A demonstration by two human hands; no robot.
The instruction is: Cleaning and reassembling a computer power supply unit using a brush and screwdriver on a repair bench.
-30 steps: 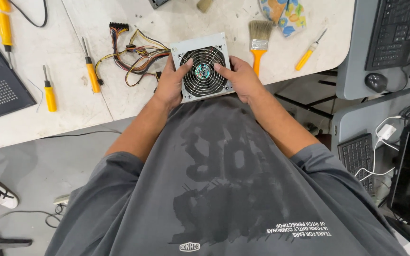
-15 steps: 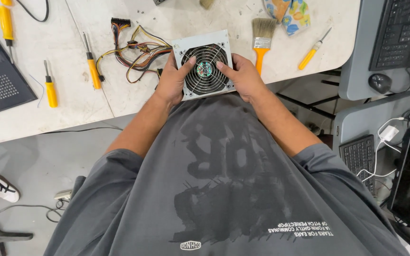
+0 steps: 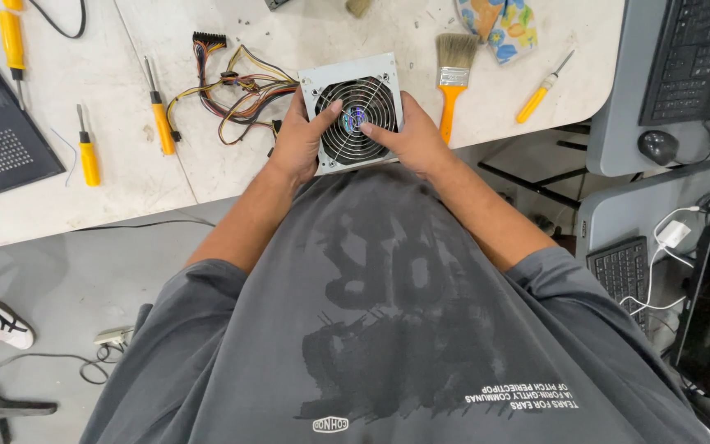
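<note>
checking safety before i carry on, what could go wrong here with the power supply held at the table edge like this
1. The power supply sits at the table rim, gripped by the left hand and right hand; it might slip off the edge.
2. Fingers press on the fan grille; they could bend it.
3. The wire bundle trails over the table and may snag the nearest screwdriver.

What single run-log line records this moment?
left hand: grips power supply unit | right hand: grips it, fingers on fan grille | wiring harness: on table | paintbrush: beside unit
</note>
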